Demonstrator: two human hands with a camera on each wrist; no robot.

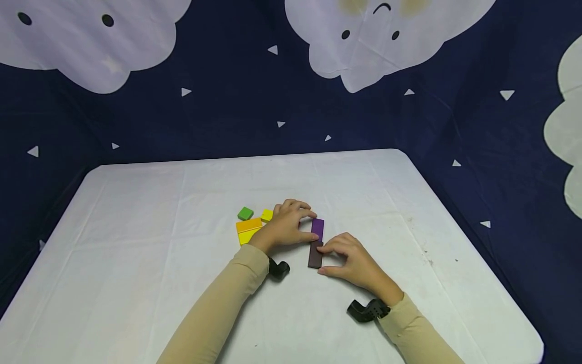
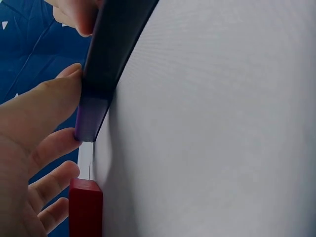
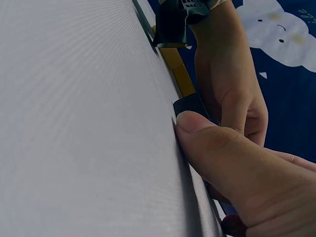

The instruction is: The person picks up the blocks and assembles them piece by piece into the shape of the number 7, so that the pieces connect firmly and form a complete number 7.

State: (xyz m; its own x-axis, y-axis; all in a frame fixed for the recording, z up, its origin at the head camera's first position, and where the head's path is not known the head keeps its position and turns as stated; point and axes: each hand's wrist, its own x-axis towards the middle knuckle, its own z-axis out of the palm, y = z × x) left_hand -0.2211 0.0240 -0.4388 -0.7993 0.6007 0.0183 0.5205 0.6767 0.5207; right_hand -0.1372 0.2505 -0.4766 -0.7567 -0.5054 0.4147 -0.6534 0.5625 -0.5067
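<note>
A purple block [image 1: 318, 228] and a dark brown block [image 1: 315, 257] lie end to end in one line on the white table. My left hand [image 1: 286, 226] holds the purple block, index finger at its far end and thumb by the seam. With index finger and thumb, my right hand [image 1: 352, 258] grips the dark brown block, the thumb at its near end. In the left wrist view a red block [image 2: 85, 207] stands beside the left hand's loose fingers. The left hand hides most of that block in the head view.
Left of the left hand lie a green block [image 1: 245, 213], a small yellow block [image 1: 267, 215], an orange block [image 1: 248, 224] and a larger yellow block [image 1: 247, 236]. Dark blue cloth with white clouds surrounds the white table [image 1: 136, 253]. Black wrist cameras [image 1: 364, 311] hang under both wrists.
</note>
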